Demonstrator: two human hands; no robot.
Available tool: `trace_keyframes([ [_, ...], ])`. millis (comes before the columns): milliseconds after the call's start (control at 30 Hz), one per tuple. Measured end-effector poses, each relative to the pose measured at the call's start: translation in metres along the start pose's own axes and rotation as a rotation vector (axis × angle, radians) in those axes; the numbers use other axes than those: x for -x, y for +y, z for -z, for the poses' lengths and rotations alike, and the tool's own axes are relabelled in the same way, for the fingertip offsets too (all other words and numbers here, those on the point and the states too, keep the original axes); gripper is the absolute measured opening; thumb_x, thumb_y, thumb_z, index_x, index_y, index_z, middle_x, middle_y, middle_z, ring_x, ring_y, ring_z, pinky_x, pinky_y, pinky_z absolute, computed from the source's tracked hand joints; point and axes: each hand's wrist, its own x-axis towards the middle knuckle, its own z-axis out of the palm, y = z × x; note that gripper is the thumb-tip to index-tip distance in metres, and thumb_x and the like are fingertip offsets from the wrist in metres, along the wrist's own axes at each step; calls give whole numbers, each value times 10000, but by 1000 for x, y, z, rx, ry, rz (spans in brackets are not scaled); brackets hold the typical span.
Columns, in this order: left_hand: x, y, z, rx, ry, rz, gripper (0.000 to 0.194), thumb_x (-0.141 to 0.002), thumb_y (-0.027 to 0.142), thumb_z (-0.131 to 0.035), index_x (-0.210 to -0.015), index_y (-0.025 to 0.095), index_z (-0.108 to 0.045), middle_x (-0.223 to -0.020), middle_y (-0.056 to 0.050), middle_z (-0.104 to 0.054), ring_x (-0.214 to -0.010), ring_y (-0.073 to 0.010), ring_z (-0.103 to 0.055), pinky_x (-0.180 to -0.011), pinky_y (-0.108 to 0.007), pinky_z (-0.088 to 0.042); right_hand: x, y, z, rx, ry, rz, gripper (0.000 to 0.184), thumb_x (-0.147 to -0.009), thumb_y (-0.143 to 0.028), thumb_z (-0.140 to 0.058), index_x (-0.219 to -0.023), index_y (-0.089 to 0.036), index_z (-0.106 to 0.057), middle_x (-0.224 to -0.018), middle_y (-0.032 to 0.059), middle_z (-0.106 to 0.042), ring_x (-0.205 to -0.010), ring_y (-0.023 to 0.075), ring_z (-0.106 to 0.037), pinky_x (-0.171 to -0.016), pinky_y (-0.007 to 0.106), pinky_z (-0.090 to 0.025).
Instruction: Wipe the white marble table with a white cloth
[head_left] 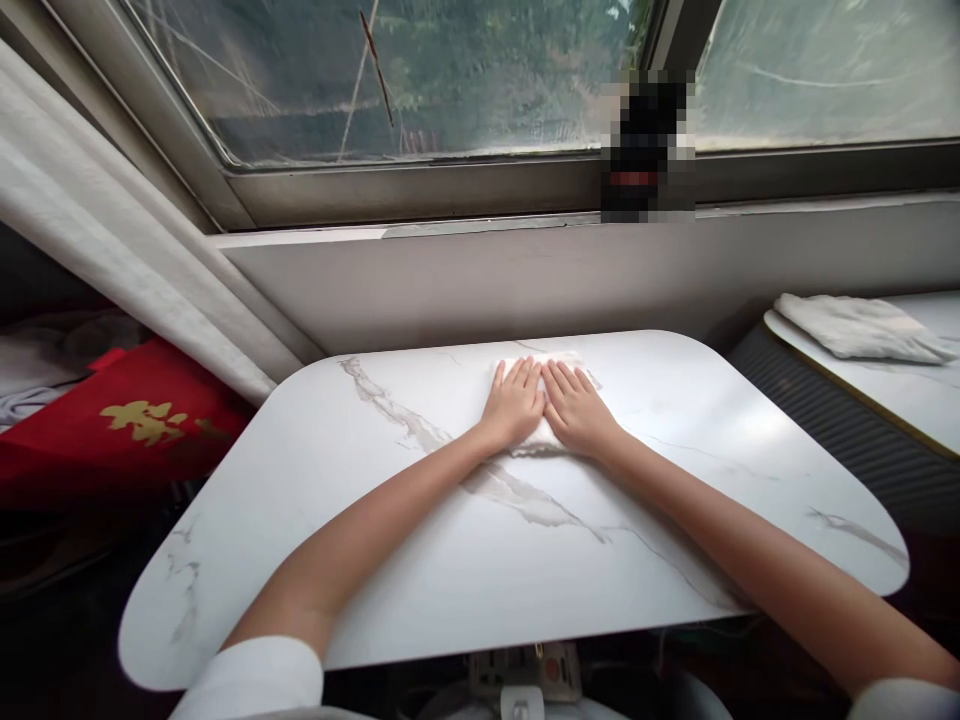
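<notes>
Both my hands lie flat, side by side, on a small white cloth near the far edge of a white marble-patterned table. My left hand presses the cloth's left part, fingers stretched out and together. My right hand lies on its right part, fingers likewise extended. The two hands touch at the index fingers. Most of the cloth is hidden beneath them; only its edges show.
A grey wall and window sill rise just behind the table. A pale curtain hangs at the left above red fabric with gold marks. At the right, a second table carries a folded white cloth.
</notes>
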Motion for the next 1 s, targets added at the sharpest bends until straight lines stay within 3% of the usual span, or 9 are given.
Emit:
trace_keyframes([
  [267, 117, 79, 27, 106, -49, -173, 531, -966, 301, -192, -1432, 49, -232, -1506, -122, -192, -1398, -237, -74, -1142, -473, -46, 143, -44, 35, 40, 92, 96, 691, -895, -230, -297, -1465, -59, 53, -1501, 154, -216, -1384, 284, -165, -1095, 512, -236],
  [400, 151, 97, 44, 151, -147, -303, 547, -967, 307, -200, -1442, 35, -180, -1514, -145, -130, -1395, -269, -13, -1129, -506, -32, 188, -62, 49, 60, 126, 85, 718, -860, -225, -353, -1470, -53, -16, -1503, 164, -210, -1365, 313, -222, -1074, 520, -275],
  [500, 156, 99, 48, 205, -203, -335, 565, -967, 322, -213, -1447, 33, -140, -1520, -150, -74, -1393, -266, 17, -1130, -489, -31, 198, -62, 53, 59, 120, 70, 681, -869, -217, -345, -1469, -53, -70, -1505, 167, -208, -1363, 314, -227, -1072, 517, -282],
  [600, 140, 96, 41, 241, -212, -298, 568, -964, 328, -217, -1453, 54, -128, -1526, -130, -65, -1396, -241, 17, -1137, -462, -30, 185, -45, 48, 16, 88, 42, 653, -903, -231, -294, -1474, -80, -15, -1509, 158, -201, -1378, 293, -185, -1072, 520, -285],
  [700, 106, 90, 27, 240, -182, -224, 562, -959, 326, -214, -1450, 57, -157, -1524, -124, -106, -1399, -216, -16, -1142, -449, -33, 151, -16, 37, -33, 31, -10, 616, -928, -242, -249, -1479, -147, 7, -1513, 109, -212, -1386, 232, -164, -1088, 486, -281],
  [800, 56, 83, 11, 192, -118, -128, 551, -947, 302, -219, -1436, 51, -211, -1515, -118, -167, -1398, -201, -79, -1143, -434, -27, 104, 22, 23, -62, -37, -67, 566, -926, -243, -231, -1476, -168, -120, -1510, 76, -231, -1382, 195, -182, -1110, 450, -249],
  [1000, -52, 67, -16, 61, -46, -47, 552, -928, 272, -239, -1420, 21, -253, -1490, -137, -248, -1383, -224, -171, -1134, -455, -50, 12, 99, -1, -50, -29, -60, 546, -905, -245, -219, -1416, -74, -305, -1483, 127, -283, -1371, 212, -228, -1110, 439, -228],
])
